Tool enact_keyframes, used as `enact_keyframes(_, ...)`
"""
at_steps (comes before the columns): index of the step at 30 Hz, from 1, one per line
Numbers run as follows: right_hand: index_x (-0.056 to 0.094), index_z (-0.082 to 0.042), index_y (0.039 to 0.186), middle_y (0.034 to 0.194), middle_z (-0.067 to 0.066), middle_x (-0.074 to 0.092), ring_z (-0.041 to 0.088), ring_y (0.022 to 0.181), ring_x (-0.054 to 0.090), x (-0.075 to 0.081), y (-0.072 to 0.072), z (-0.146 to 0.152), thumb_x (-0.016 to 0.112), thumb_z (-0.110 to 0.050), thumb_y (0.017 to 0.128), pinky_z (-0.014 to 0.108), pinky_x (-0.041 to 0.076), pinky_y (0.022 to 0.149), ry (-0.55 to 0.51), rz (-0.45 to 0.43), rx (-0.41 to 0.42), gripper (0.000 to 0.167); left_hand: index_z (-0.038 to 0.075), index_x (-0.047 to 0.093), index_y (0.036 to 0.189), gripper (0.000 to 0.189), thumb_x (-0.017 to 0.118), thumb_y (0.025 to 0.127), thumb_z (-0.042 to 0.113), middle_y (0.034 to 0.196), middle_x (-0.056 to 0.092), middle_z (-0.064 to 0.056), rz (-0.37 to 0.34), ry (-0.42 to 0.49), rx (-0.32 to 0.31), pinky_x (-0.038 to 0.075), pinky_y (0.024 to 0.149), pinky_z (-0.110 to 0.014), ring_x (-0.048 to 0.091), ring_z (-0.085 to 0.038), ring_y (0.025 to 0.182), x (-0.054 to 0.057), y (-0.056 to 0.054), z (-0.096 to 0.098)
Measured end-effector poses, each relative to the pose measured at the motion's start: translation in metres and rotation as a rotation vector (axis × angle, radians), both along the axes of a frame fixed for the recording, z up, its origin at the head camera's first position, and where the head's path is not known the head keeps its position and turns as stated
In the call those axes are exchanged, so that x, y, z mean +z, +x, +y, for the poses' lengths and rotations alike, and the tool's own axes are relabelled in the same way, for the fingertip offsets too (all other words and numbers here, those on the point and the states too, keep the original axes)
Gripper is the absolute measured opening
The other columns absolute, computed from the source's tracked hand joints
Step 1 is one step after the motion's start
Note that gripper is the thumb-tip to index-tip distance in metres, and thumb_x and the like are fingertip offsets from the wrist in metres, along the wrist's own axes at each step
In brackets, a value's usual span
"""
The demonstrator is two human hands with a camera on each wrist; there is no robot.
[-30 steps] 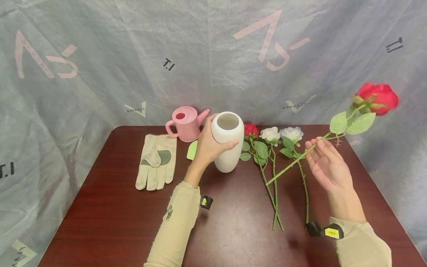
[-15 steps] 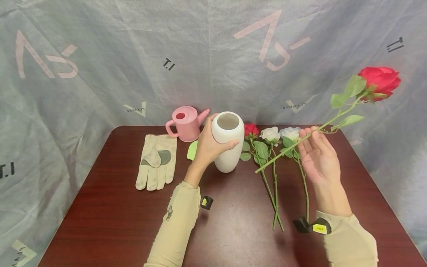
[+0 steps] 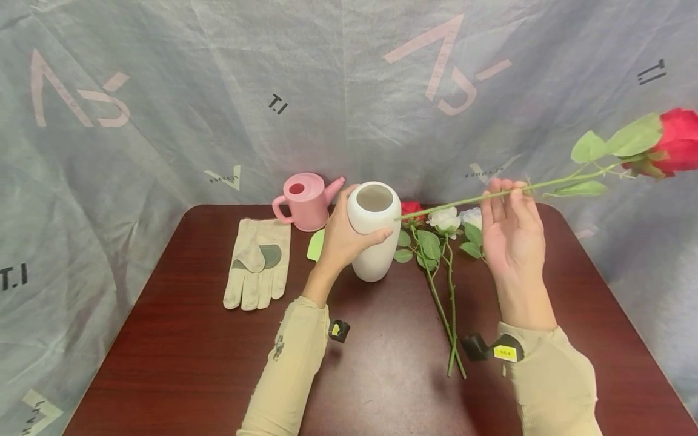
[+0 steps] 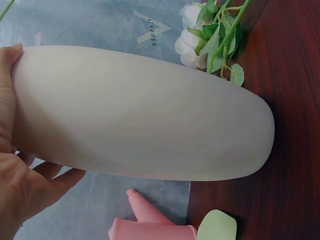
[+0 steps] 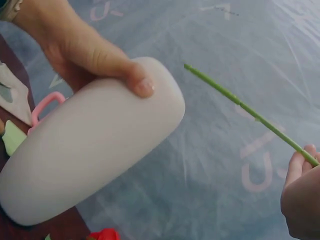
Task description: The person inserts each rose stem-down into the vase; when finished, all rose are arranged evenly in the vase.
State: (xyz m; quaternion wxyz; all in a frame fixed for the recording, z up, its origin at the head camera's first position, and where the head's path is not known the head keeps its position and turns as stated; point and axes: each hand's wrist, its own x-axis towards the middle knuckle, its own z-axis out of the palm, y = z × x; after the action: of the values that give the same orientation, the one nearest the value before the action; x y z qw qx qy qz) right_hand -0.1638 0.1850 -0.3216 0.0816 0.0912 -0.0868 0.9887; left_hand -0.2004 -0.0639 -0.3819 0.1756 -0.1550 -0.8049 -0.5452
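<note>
My left hand point(image 3: 349, 230) grips the white vase point(image 3: 376, 248) round its upper part, thumb across the front; the vase stands upright on the table. In the right wrist view the thumb lies near the vase's rim. My right hand point(image 3: 515, 242) pinches the stem of a red rose point(image 3: 676, 142) between thumb and fingers. The stem slants, bloom up at the far right, cut end pointing left at the vase. In the right wrist view the green stem point(image 5: 240, 102) ends a little apart from the vase. Its bloom is cut off by the head view's right edge.
Another red rose point(image 3: 412, 210) and white roses point(image 3: 445, 219) lie right of the vase, stems toward me. A pink watering can point(image 3: 307, 203), a light green piece point(image 3: 315, 245) and a work glove point(image 3: 257, 266) lie to the left. A grey cloth hangs behind the table.
My right hand has moved left and up with the red rose, and the stem has tilted flatter, its cut end now near the vase's rim. The left hand and vase hold still.
</note>
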Motion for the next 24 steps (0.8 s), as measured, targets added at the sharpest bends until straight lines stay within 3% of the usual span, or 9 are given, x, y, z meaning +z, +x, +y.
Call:
enact_keyframes(6, 0.052, 0.005, 0.087, 0.087, 0.019, 0.060, 0.031, 0.090, 0.060, 0.018, -0.012, -0.015, 0.055, 0.007, 0.087, 0.035, 0.041, 0.095, 0.005, -0.047, -0.035, 0.003, 0.018, 0.039, 0.134, 0.088, 0.086, 0.061, 0.033, 0.115, 0.056, 0.005, -0.005, -0.013, 0.013, 0.045, 0.084, -0.031, 0.054, -0.007, 0.101, 0.000, -0.001, -0.001)
enact_keyframes(11, 0.054, 0.004, 0.086, 0.086, 0.017, 0.060, 0.030, 0.089, 0.061, 0.027, -0.018, -0.027, 0.054, 0.007, 0.089, 0.035, 0.040, 0.096, 0.082, -0.084, -0.078, 0.003, 0.019, 0.039, 0.134, 0.089, 0.086, 0.060, 0.035, 0.115, 0.056, 0.006, -0.005, -0.015, 0.013, 0.045, 0.084, -0.031, 0.054, -0.007, 0.101, 0.000, -0.002, -0.001)
enact_keyframes(18, 0.054, 0.002, 0.090, 0.087, 0.015, 0.061, 0.028, 0.094, 0.061, 0.031, -0.024, -0.041, 0.053, 0.005, 0.090, 0.035, 0.037, 0.100, 0.193, -0.151, -0.076, 0.003, 0.019, 0.039, 0.134, 0.089, 0.086, 0.060, 0.034, 0.116, 0.056, 0.005, -0.002, -0.017, 0.015, 0.045, 0.084, -0.032, 0.054, -0.008, 0.101, -0.001, -0.002, -0.001)
enact_keyframes(24, 0.057, 0.001, 0.089, 0.090, 0.014, 0.061, 0.026, 0.098, 0.061, 0.027, -0.030, -0.053, 0.054, 0.004, 0.090, 0.035, 0.041, 0.096, 0.319, -0.185, -0.061, 0.004, 0.018, 0.039, 0.134, 0.089, 0.086, 0.060, 0.034, 0.117, 0.056, 0.006, -0.003, -0.012, 0.007, 0.045, 0.085, -0.030, 0.054, -0.007, 0.101, -0.001, -0.001, 0.000)
